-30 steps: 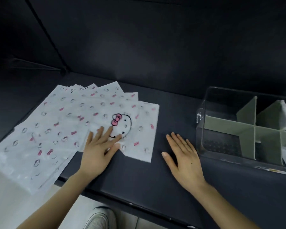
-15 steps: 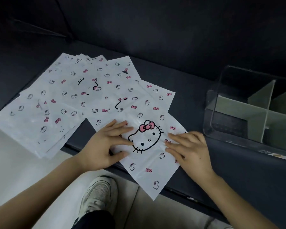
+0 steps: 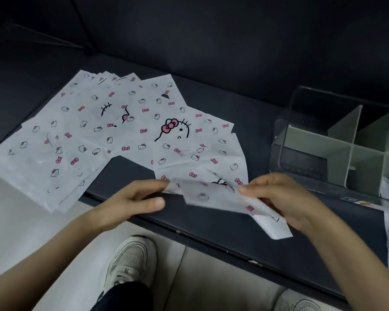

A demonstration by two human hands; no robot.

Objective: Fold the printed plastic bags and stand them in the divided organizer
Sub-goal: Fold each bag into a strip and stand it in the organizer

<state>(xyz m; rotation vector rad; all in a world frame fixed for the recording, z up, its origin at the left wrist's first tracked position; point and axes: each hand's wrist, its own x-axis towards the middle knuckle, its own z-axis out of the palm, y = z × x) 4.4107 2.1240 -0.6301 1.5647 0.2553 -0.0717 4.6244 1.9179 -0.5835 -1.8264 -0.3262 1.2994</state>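
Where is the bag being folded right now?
Head view, lower centre: the bag is held between the left hand and right hand at the table front edge, just in front of the fanned pile and left of the organizer.

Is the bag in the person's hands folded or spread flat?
Partly folded: the bag is bent over itself, held at its ends by the left hand and right hand.
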